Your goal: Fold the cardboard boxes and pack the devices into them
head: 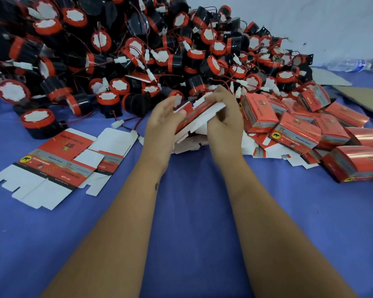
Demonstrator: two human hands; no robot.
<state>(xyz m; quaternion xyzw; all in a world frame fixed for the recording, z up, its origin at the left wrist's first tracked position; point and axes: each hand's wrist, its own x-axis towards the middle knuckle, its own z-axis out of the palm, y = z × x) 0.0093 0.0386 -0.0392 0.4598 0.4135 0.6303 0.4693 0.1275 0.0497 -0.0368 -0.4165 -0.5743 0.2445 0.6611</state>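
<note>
Far left: flat box blanks (52,162) lay printed side up on the blue table cover (192,211), overlapping, white flaps out toward the near edge. Behind them the device pile (138,50) ran across the back, black bodies with red caps, red leads and white plugs tangled through it

Centre: left hand (162,121) had its fingers mostly straight, thumb pressed on the red face of the half-formed box (194,117). Right hand (224,112) was curled round the box's far end, fingers tucked into the white flaps. Box was held off the cover, just in front of the pile, over more loose blanks (190,143)

Right: finished boxes (295,130) were heaped together, some tilted, glossy faces catching light. Brown cardboard sheet (364,100) and a water bottle (353,64) sat further back

Handling, my read: thin glossy card, light, probably slippery on the print, creases easily if squeezed mid-panel. Best taken at the scored edges and corners, flaps pushed from the white side. Devices look rigid and heavier; grab the body, not the leads, since plugs would likely snag on neighbours
</note>
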